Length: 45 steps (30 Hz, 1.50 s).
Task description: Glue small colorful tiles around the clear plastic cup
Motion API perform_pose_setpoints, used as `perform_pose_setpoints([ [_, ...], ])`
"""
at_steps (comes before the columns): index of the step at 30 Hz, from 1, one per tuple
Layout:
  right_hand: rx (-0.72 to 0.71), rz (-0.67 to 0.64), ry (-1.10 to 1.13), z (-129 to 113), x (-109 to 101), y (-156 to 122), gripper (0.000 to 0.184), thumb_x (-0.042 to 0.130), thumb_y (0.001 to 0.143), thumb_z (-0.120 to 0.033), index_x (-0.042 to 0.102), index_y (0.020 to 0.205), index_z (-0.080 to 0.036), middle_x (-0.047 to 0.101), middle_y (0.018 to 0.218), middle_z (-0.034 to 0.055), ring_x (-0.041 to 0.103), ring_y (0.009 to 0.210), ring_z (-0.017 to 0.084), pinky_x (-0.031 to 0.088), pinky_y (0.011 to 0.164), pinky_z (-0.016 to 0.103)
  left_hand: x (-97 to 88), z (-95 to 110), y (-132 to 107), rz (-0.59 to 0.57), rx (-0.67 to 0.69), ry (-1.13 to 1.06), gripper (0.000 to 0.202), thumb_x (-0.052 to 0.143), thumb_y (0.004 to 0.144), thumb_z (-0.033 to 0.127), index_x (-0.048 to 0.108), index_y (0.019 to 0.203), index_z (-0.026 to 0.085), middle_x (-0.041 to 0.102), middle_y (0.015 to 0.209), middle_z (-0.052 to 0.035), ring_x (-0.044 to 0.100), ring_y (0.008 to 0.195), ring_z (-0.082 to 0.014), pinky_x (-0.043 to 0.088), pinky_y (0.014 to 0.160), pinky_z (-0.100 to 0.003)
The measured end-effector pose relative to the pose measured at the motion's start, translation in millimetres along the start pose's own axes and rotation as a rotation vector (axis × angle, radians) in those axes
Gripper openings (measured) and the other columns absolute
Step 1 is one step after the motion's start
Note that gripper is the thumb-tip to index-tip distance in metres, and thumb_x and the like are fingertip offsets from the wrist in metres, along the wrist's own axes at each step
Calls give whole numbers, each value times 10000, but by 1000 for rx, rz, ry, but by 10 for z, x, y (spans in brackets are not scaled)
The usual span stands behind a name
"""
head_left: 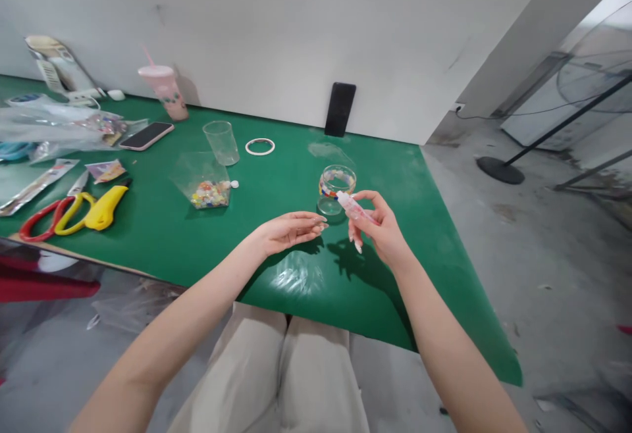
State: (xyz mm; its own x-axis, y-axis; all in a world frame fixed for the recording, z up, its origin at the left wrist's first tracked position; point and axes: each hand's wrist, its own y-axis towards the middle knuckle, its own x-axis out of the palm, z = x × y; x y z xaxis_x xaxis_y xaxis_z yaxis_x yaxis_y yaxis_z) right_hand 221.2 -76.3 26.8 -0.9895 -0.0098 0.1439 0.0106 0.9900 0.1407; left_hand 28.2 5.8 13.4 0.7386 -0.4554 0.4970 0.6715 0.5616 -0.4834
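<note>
My right hand [378, 226] is closed around a small pink tube [351, 204], held above the green table [276, 183]. The tube's tip points toward a clear ring-shaped bangle with coloured bits [337, 181], which stands just behind it with a small clear lid [328, 206] beneath. My left hand [291, 229] hovers beside the right hand, palm up, fingers stretched out, holding nothing.
A clear bag of coloured beads [207, 186], a clear cup [220, 142] and a white ring [259, 147] lie further back. Red and yellow scissors [59, 212], a yellow cutter [105, 208], a phone [147, 135], a pink tumbler [165, 91] and plastic packets sit left. A black phone [340, 109] leans on the wall.
</note>
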Motion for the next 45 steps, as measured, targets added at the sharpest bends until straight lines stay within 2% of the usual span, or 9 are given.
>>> perform_pose_setpoints([
  [9,3,3,-19,-10,20,-15,367,674,793,-369,498,1100,-270,610,506,-83,519,349,81,427,357,178,-39,-20,37,-2,-18,87,105,636,813,94,722,869,112,738,868,-79,687,809,-97,513,773,-146],
  [13,16,0,-29,-30,36,-26,352,657,809,-377,539,1120,-265,613,507,-69,505,342,79,430,362,191,-2,-25,30,49,-1,130,97,666,812,196,712,797,112,716,726,-49,639,584,-49,500,584,-112],
  [16,43,-7,-35,-47,51,-37,333,636,828,-378,582,1133,-257,607,507,-58,505,370,84,444,379,206,23,-27,-1,9,-16,201,156,684,799,246,702,756,97,688,642,-36,581,483,-31,473,514,-114],
  [19,79,-55,-25,-60,59,-48,330,641,824,-369,619,1132,-254,600,516,-47,524,421,96,461,418,228,12,-40,-31,-67,-19,235,203,707,775,305,709,788,102,717,715,-64,634,568,-61,497,571,-135],
  [22,101,-84,8,-77,54,-52,333,654,808,-369,648,1122,-261,628,574,-26,539,467,110,470,464,261,-23,-57,-43,-124,-24,218,257,680,797,350,719,909,122,737,902,-105,690,792,-123,526,733,-182],
  [26,83,-15,26,-102,19,-51,402,674,769,-430,646,1142,-282,686,733,16,547,523,133,477,514,310,-32,-65,-41,-144,-43,216,274,705,774,263,708,1019,142,717,1034,-113,677,920,-148,505,849,-219],
  [31,38,-10,-3,-119,-6,-62,523,681,713,-552,621,1177,-317,688,827,32,571,591,157,508,613,355,13,-80,-20,-14,25,295,202,710,752,213,724,944,153,744,895,-85,686,819,-132,514,788,-220],
  [39,118,-106,109,-135,70,-75,363,622,833,-395,552,1176,-300,703,816,4,615,611,130,520,617,299,45,-64,-1,-3,78,275,167,704,754,180,710,916,139,723,752,-48,656,642,-98,521,655,-208],
  [45,87,106,69,-24,51,-21,256,645,798,-408,672,955,-209,667,663,5,532,487,104,461,492,259,-2,-82,-2,-87,60,354,197,759,704,238,711,859,127,716,754,-59,640,627,-93,516,643,-209],
])
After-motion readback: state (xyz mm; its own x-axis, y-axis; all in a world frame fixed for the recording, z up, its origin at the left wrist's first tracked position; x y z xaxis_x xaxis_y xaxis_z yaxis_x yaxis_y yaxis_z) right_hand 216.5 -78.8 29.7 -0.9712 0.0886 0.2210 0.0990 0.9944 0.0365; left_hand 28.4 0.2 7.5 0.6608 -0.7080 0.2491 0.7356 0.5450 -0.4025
